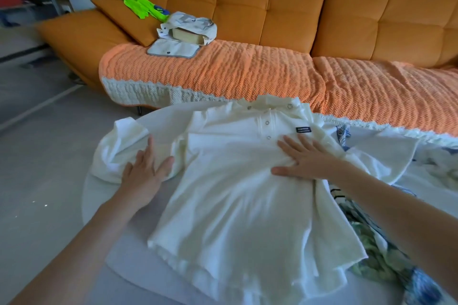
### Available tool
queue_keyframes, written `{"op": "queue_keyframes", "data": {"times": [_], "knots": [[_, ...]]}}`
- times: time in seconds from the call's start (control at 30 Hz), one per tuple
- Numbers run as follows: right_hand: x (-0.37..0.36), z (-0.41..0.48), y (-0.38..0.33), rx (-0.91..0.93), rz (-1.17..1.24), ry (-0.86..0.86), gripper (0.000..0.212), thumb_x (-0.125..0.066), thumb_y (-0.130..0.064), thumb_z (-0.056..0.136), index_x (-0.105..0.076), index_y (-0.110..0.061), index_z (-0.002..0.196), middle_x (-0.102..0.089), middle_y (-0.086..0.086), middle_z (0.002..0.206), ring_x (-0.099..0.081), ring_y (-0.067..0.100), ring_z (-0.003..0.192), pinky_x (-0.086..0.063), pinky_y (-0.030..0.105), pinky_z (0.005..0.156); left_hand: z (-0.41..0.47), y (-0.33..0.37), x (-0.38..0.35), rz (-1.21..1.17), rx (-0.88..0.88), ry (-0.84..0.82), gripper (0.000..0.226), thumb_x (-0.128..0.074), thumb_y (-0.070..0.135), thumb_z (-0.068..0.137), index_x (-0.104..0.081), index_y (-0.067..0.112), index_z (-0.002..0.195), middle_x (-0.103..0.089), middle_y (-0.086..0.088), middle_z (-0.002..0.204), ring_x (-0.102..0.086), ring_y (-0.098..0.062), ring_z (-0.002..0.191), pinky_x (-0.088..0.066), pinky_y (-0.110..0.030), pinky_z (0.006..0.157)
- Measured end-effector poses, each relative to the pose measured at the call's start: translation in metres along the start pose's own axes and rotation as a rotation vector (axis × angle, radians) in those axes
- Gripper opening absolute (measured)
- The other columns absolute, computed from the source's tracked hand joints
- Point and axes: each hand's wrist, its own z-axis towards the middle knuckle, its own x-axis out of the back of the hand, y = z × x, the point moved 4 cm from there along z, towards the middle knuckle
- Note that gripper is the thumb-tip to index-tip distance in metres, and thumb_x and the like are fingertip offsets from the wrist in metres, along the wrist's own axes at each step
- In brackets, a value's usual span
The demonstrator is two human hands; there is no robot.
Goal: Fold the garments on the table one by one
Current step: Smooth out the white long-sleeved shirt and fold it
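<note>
The white polo shirt (pixel 235 193) lies face up on the round table (pixel 138 285), collar (pixel 267 104) towards the sofa (pixel 247 7), hem towards the person. Both hands are flat on it with nothing held. The left hand (pixel 146 171) presses with its fingers straight at the edge of the body, where the bunched sleeve (pixel 119 151) begins. The right hand (pixel 307 158) has its grip spread wide across the chest, just below the buttons. This looks like the smoothing before the first fold. The cloth has ripples running from under the right palm down to the hem, so I would sweep outwards and downwards from the chest rather than push sideways, which would only drag the shirt over the slippery top. That crumpled sleeve hangs partly over the table's rim and wants pulling out flat before it is turned in. The shirt's right side rests on a patterned garment (pixel 376 255), so a fold made there may come out lumpy. It would be better to shift the shirt clear of it first.
</note>
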Motion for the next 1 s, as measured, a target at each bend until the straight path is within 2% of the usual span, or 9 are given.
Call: {"op": "queue_keyframes", "data": {"times": [0.27, 0.37, 0.43, 0.5, 0.63, 0.73, 0.83, 0.9, 1.0], "knots": [[0.017, -0.013, 0.004, 0.102, 0.009, -0.055, 0.103, -0.059, -0.073, 0.068, -0.002, -0.041, 0.148, 0.018, -0.014, 0.154, 0.024, 0.019, 0.142, 0.013, 0.053, 0.113, 0.01, -0.023, 0.022, 0.205, 0.2, 0.011, 0.052, -0.02, 0.034, 0.102, -0.005, 0.021, 0.15, 0.008, -0.008, 0.157, 0.008, -0.025, 0.145, -0.008, -0.055, 0.112], [0.029, -0.024, -0.04, 0.278, 0.199, 0.034, 0.085, -0.051, -0.067, 0.078, -0.009, -0.041, 0.148, 0.012, -0.014, 0.156, 0.014, 0.014, 0.144, 0.009, 0.048, 0.116, 0.006, 0.018, 0.027, 0.157, -0.094, 0.255, 0.047, -0.025, 0.024, 0.102, -0.019, 0.022, 0.148, -0.008, -0.004, 0.158, -0.002, -0.02, 0.146, -0.009, -0.05, 0.114], [0.022, -0.034, -0.073, 0.339, 0.306, 0.021, 0.079, -0.041, -0.068, 0.082, -0.007, -0.04, 0.148, 0.012, -0.015, 0.156, 0.012, 0.01, 0.144, 0.006, 0.044, 0.117, 0.004, 0.045, 0.014, 0.06, -0.266, 0.154, 0.046, -0.023, 0.03, 0.102, -0.022, 0.027, 0.148, -0.011, 0.003, 0.158, -0.005, -0.015, 0.146, -0.008, -0.046, 0.115], [0.0, -0.044, -0.101, 0.395, 0.244, -0.025, 0.079, -0.038, -0.069, 0.084, -0.001, -0.041, 0.148, 0.017, -0.015, 0.155, 0.018, 0.012, 0.142, 0.01, 0.042, 0.117, 0.007, 0.05, -0.006, 0.112, -0.246, -0.005, 0.048, -0.017, 0.037, 0.102, -0.014, 0.028, 0.149, -0.004, 0.006, 0.158, -0.002, -0.014, 0.146, -0.009, -0.048, 0.115], [-0.035, -0.06, -0.11, 0.48, 0.115, -0.048, 0.093, -0.049, -0.072, 0.077, 0.011, -0.048, 0.144, 0.027, -0.017, 0.151, 0.035, 0.014, 0.136, 0.022, 0.04, 0.111, 0.02, 0.024, -0.009, 0.195, -0.037, 0.023, 0.053, -0.015, 0.044, 0.1, -0.011, 0.026, 0.15, 0.0, 0.006, 0.159, 0.0, -0.016, 0.146, -0.011, -0.053, 0.112], [-0.037, -0.069, -0.103, 0.552, 0.12, -0.068, 0.095, -0.056, -0.07, 0.073, 0.006, -0.052, 0.144, 0.023, -0.022, 0.152, 0.033, 0.009, 0.137, 0.023, 0.039, 0.11, 0.02, 0.02, 0.003, 0.139, 0.058, 0.099, 0.046, -0.021, 0.04, 0.101, -0.035, 0.023, 0.141, -0.025, 0.0, 0.152, -0.021, -0.02, 0.139, -0.023, -0.054, 0.107], [-0.023, -0.07, -0.098, 0.538, 0.256, -0.03, 0.087, -0.055, -0.065, 0.077, -0.004, -0.048, 0.146, 0.013, -0.022, 0.154, 0.024, 0.006, 0.14, 0.017, 0.039, 0.114, 0.021, 0.032, 0.023, 0.096, -0.052, 0.435, 0.036, -0.03, 0.029, 0.099, -0.057, 0.015, 0.119, -0.054, -0.011, 0.125, -0.049, -0.029, 0.117, -0.035, -0.047, 0.097], [-0.008, -0.064, -0.095, 0.491, 0.297, 0.062, 0.084, -0.047, -0.067, 0.08, 0.0, -0.046, 0.146, 0.014, -0.021, 0.154, 0.024, 0.006, 0.141, 0.018, 0.039, 0.114, 0.029, 0.039, 0.021, 0.141, -0.214, 0.418, 0.041, -0.027, 0.033, 0.1, -0.051, 0.02, 0.131, -0.048, -0.007, 0.138, -0.04, -0.023, 0.13, -0.027, -0.05, 0.106], [-0.009, -0.048, -0.085, 0.316, 0.206, 0.064, 0.088, -0.033, -0.077, 0.075, 0.01, -0.046, 0.145, 0.024, -0.015, 0.152, 0.028, 0.017, 0.14, 0.013, 0.047, 0.116, 0.05, 0.029, -0.007, 0.155, -0.131, 0.017, 0.055, -0.02, 0.054, 0.097, -0.01, 0.037, 0.148, 0.0, 0.009, 0.158, 0.0, -0.013, 0.145, -0.008, -0.055, 0.113]]}}
